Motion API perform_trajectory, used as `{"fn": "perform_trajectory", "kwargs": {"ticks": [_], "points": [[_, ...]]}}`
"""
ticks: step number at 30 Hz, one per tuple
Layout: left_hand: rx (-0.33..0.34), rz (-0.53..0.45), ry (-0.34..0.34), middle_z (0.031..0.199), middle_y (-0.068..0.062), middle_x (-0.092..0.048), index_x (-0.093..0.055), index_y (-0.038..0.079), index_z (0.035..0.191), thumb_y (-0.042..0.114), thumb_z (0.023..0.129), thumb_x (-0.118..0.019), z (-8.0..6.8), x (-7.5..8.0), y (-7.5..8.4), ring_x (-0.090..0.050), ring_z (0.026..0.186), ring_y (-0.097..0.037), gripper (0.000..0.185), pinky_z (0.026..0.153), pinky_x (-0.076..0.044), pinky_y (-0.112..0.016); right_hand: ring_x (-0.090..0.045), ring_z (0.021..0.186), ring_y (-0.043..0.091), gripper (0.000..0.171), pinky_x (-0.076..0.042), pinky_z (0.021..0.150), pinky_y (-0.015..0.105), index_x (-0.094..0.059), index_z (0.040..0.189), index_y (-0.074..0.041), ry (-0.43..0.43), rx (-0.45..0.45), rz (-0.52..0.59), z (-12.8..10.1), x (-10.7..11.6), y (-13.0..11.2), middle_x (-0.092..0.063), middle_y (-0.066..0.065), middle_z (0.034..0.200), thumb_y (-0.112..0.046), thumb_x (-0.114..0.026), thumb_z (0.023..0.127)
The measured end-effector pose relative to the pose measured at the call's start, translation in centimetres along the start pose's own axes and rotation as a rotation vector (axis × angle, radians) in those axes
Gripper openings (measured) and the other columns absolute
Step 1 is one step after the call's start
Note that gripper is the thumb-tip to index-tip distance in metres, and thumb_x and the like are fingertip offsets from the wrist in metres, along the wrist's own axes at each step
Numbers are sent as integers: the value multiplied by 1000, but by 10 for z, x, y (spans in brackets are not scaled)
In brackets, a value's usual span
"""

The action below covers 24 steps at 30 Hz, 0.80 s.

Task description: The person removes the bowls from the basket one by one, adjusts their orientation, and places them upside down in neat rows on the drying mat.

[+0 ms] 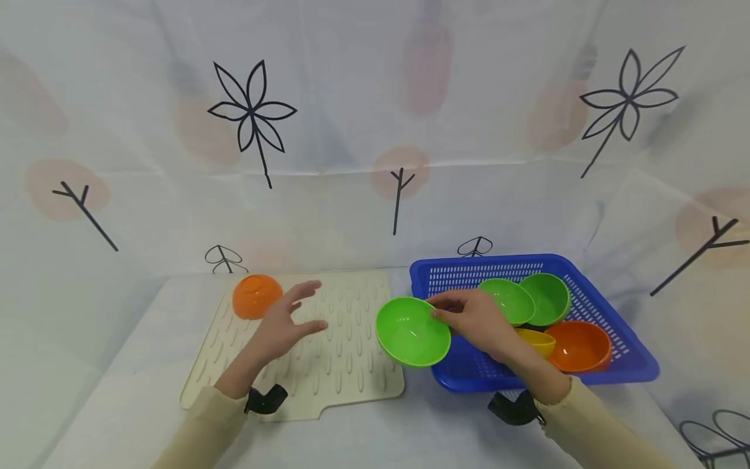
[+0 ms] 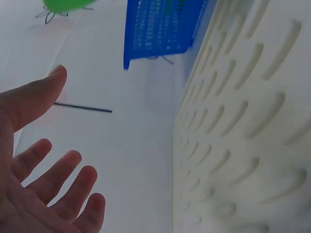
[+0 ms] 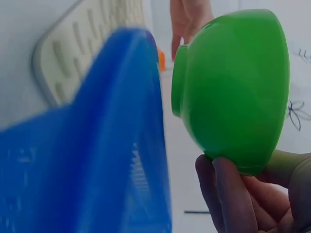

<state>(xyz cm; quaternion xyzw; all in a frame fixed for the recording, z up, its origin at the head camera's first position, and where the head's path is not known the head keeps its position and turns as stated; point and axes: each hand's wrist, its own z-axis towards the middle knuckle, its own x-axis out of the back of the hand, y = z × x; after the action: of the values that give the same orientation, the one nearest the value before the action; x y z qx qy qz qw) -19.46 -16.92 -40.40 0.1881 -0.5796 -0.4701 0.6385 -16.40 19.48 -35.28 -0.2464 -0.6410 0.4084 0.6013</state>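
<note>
My right hand point(image 1: 469, 319) pinches the rim of a green bowl point(image 1: 412, 331), held tilted in the air between the cream drying mat point(image 1: 340, 339) and the blue basket point(image 1: 635, 361). From the right wrist view the green bowl point(image 3: 233, 87) shows its underside above my fingers point(image 3: 228, 194). My left hand point(image 1: 290, 322) hovers over the mat with fingers spread and relaxed, holding nothing; the left hand point(image 2: 39, 160) shows an empty palm. An orange bowl point(image 1: 256, 296) lies upside down on the mat's far left corner, just beyond the left hand.
The basket holds two green bowls point(image 1: 530, 299), a yellow bowl point(image 1: 536, 341) and an orange bowl point(image 1: 579, 346). A patterned white cloth covers the table and the backdrop. The basket edge point(image 3: 131, 126) is close to the held bowl.
</note>
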Motion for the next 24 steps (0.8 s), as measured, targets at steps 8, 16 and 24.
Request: {"fn": "perform_trajectory", "kwargs": {"ticks": [8,16,24], "points": [[-90,-123,-203,151,-3,-45,-41,17,151,28,79,-86,-11,-29,27,-44,136,-26,85,111,-36,-54,-70,89,20,21,-60,67,31,-74,113,-5,-23,11,15,3,-27,-4,-73,8,104,-12,-69,94],[-108,-246,-291,152,-2,-43,-36,12,153,17,78,-87,-19,-43,40,-43,135,-26,91,108,-40,-54,-71,91,21,20,-60,68,29,-75,112,-6,8,45,-18,7,-44,-6,-73,6,105,-12,-70,93],[-47,-299,-325,150,1,-44,-32,16,156,26,77,-88,-23,-52,45,-44,132,-24,98,105,-45,-45,-71,90,19,16,-60,72,32,-77,107,-8,38,40,-34,9,-52,-7,-74,4,101,-11,-72,92]]}}
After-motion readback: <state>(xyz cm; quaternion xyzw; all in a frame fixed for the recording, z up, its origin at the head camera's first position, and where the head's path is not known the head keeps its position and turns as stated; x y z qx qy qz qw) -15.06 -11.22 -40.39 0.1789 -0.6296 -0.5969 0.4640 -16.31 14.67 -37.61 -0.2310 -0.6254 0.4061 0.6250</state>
